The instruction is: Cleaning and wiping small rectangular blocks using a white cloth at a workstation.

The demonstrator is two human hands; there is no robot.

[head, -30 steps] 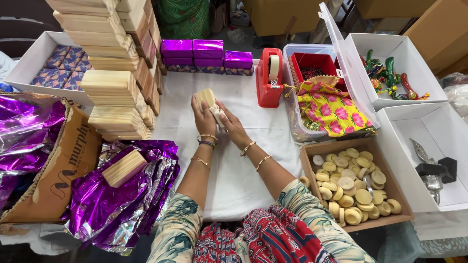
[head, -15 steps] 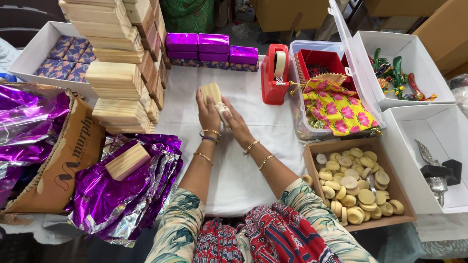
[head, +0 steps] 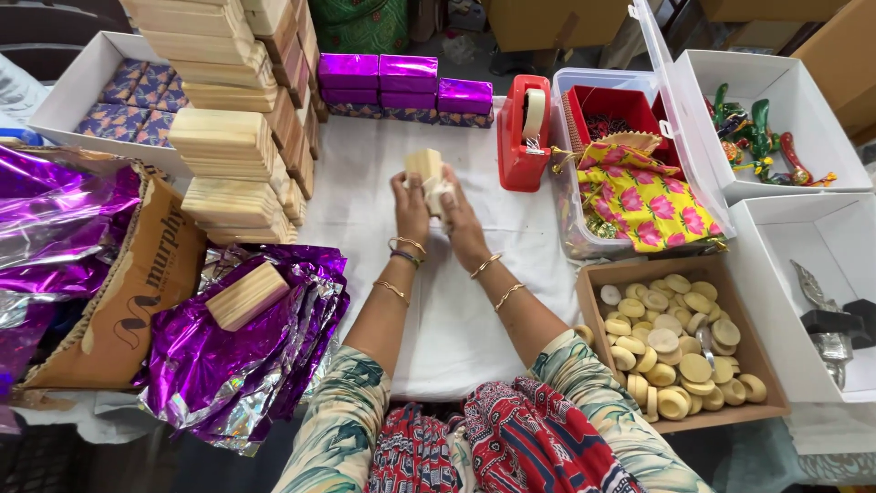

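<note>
My left hand (head: 411, 208) and my right hand (head: 463, 222) are together over the white tablecloth (head: 365, 196), both closed around a small pale wooden box (head: 424, 168) held upright above the cloth. A bit of white material shows between the fingers at the box's right side. Gold bangles are on both wrists.
Stacks of wooden boxes (head: 228, 137) stand at the left. One wooden box (head: 247, 294) lies on purple foil sheets (head: 242, 356). Purple wrapped boxes (head: 406, 82) and a red tape dispenser (head: 525, 132) are behind. A cardboard tray of round discs (head: 680, 342) sits right, beside a floral pouch (head: 648, 196).
Both hands have shifted slightly with the wooden box, which stays held between them. The view has drifted a little.
</note>
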